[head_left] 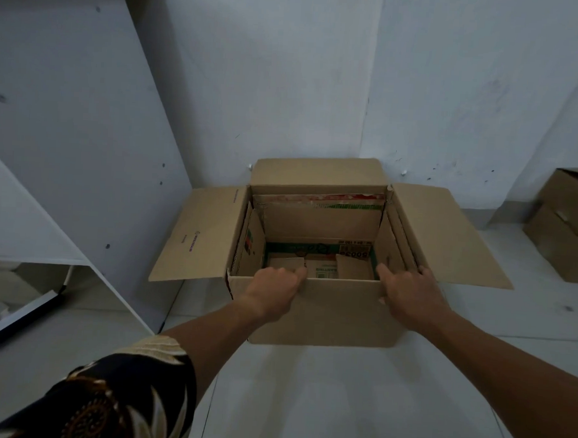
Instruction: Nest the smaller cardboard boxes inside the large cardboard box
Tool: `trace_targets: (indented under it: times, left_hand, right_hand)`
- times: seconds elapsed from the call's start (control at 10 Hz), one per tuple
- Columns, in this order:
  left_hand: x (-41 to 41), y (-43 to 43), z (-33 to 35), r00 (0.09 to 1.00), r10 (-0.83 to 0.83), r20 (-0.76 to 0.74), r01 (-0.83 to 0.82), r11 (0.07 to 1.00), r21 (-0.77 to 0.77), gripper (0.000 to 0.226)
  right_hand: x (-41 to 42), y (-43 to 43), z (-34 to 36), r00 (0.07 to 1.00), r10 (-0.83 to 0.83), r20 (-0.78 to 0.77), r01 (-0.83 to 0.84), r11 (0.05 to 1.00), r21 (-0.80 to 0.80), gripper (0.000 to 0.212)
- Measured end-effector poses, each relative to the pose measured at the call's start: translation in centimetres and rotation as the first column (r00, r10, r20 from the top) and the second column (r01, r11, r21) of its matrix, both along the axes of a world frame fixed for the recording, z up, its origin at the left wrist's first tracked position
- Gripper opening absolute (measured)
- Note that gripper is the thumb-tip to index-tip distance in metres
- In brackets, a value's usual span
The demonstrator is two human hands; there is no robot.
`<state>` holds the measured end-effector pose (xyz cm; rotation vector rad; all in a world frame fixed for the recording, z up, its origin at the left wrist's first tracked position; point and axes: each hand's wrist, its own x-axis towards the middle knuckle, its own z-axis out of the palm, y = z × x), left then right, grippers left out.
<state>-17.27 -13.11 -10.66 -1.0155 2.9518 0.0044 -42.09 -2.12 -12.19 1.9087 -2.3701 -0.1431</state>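
A large brown cardboard box [326, 314] stands open on the pale floor against the wall, its left, right and far flaps spread out. Inside it sits a smaller box [321, 224] with red and green print, and within that a still smaller box [322, 267] with green edges and folded flaps. My left hand [274, 288] curls over the large box's near rim, fingers hooked inside. At the near right corner, my right hand [408, 288] grips the same rim, thumb inside. The near flap is hidden.
Another cardboard box [568, 223] sits on the floor at the far right by the wall. A white shelf unit [65, 173] leans at the left, with a dark-edged white board [17, 322] lying on the floor below it.
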Motion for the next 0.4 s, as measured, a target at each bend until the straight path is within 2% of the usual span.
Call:
trace_targets:
  times: [0.2,0.3,0.4]
  left_hand:
    - [0.1,0.7,0.0,1.000,0.010,0.011,-0.010,1.000,0.005,0.030]
    - [0.0,1.3,0.4,0.998,0.049,0.038,-0.049,0.999,0.002,0.037]
    - [0.0,2.7,1.4,0.989,0.100,0.107,-0.094,0.994,-0.064,0.056]
  right_hand:
    - [0.5,0.5,-0.3,0.999,-0.013,-0.041,0.013,1.000,0.003,0.043]
    - [0.9,1.0,0.8,0.999,-0.042,-0.001,0.042,0.995,0.086,0.054]
    - [2.0,2.1,2.5,0.996,-0.052,0.070,0.042,0.989,0.139,0.074]
